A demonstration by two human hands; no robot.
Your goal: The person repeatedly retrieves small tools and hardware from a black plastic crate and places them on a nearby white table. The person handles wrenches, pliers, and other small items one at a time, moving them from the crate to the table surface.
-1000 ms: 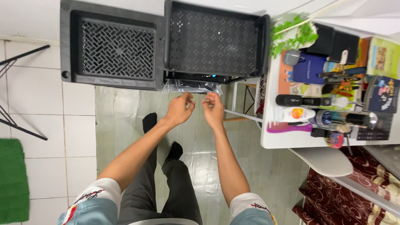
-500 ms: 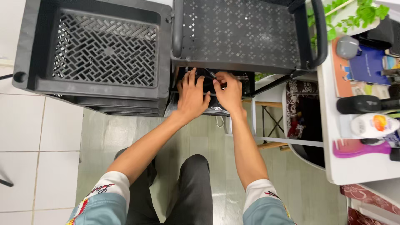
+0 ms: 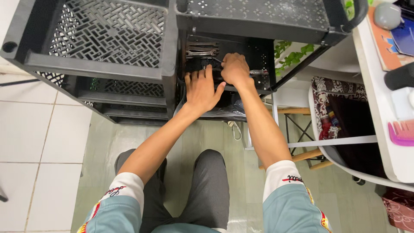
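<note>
While pale green floor tiles spread below my arms, my left hand lies flat, fingers spread, and my right hand curls on tools inside the black cart shelf.

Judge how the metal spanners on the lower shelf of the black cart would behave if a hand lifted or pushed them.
The metal spanners look rigid and probably heavy for their slim size. Lying flat on the black cart's lower shelf, they would likely slide and clatter rather than roll. Their bare shiny shafts may be slippery in the right hand, whose grip is hard to make out.
</note>
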